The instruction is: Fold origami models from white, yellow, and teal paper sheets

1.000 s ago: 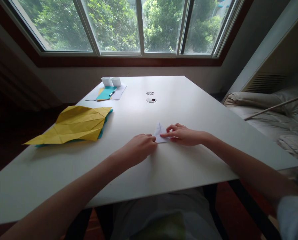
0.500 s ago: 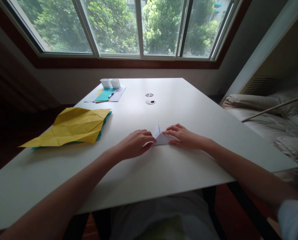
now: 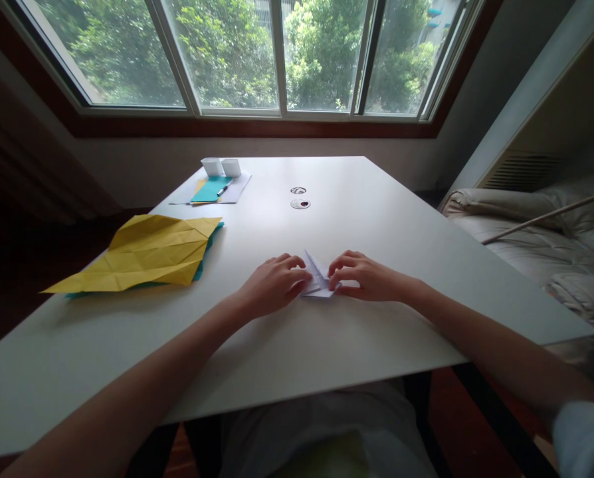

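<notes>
A small piece of folded white paper [image 3: 319, 284] lies on the table between my two hands, with one narrow point sticking up at the back. My left hand [image 3: 277, 282] grips its left side between thumb and curled fingers. On the other side, my right hand [image 3: 359, 275] has thumb and fingertips closed on the paper's right edge. The fingers cover both side edges, so the exact shape of the folds there is hidden.
Creased yellow paper [image 3: 152, 252] lies over teal paper [image 3: 204, 255] on the table's left side. Farther back are a teal sheet [image 3: 211, 188], a pen [image 3: 224, 188] and two white paper boxes [image 3: 231, 167]. Two round inserts [image 3: 300, 204] sit mid-table. The white table's [image 3: 257, 372] near edge faces me.
The folded paper has turned and its flaps have shifted, the raised point now leaning left. Both hands have moved slightly, with the right fingers more curled.
</notes>
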Tool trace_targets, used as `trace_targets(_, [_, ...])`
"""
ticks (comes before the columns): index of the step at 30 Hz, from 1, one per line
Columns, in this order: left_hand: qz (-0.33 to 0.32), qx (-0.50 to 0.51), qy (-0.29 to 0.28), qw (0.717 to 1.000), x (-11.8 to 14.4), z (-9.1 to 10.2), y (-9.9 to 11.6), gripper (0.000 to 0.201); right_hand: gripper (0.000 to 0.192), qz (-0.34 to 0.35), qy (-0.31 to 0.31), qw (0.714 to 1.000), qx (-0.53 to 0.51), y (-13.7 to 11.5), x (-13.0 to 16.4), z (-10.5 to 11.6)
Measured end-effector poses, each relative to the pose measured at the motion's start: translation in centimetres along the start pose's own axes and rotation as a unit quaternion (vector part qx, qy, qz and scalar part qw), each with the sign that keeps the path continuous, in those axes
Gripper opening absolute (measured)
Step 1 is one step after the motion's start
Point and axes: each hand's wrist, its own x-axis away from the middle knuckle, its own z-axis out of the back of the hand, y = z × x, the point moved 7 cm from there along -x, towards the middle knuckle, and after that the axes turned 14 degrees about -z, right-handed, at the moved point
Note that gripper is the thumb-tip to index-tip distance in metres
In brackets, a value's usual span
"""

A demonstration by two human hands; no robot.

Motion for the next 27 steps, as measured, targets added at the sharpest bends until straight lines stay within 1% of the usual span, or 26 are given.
trace_targets(4, [0.017,0.011,-0.021,1.0,0.1,-0.2,0.0,0.027,0.017,0.006,-0.016,1.0,-0.017,-0.4,0.1,-0.1])
trace_targets(8, [0.025,0.009,-0.035,0.999,0.0,-0.2,0.1,0.034,0.019,-0.016,-0.005,0.999,-0.03,-0.1,0.1,-0.1])
trace_targets(11, [0.025,0.003,-0.042,0.999,0.0,-0.2,0.2,0.035,0.019,-0.024,0.0,0.999,-0.032,0.0,0.0,-0.1])
trace_targets(15, [0.024,-0.007,-0.044,0.999,-0.1,-0.2,0.2,0.037,0.019,-0.008,0.009,1.0,0.001,-0.4,0.1,-0.1])
trace_targets(18, [0.039,-0.014,-0.037,0.998,-0.1,-0.2,0.1,0.042,0.019,-0.015,0.034,0.999,0.034,-0.3,0.1,0.1])
trace_targets(21, [0.07,-0.014,-0.023,0.997,0.0,-0.2,-0.3,0.043,0.022,-0.058,0.075,0.994,0.052,0.5,-0.1,0.4])
trace_targets(24, [0.116,0.003,-0.007,0.993,0.2,-0.2,-0.8,0.041,0.024,-0.115,0.107,0.986,0.052,1.6,-0.2,0.7])
trace_targets(27, [0.152,0.023,0.015,0.988,0.3,0.0,-1.2,0.047,0.024,-0.182,0.127,0.974,0.047,2.8,-0.2,0.8])
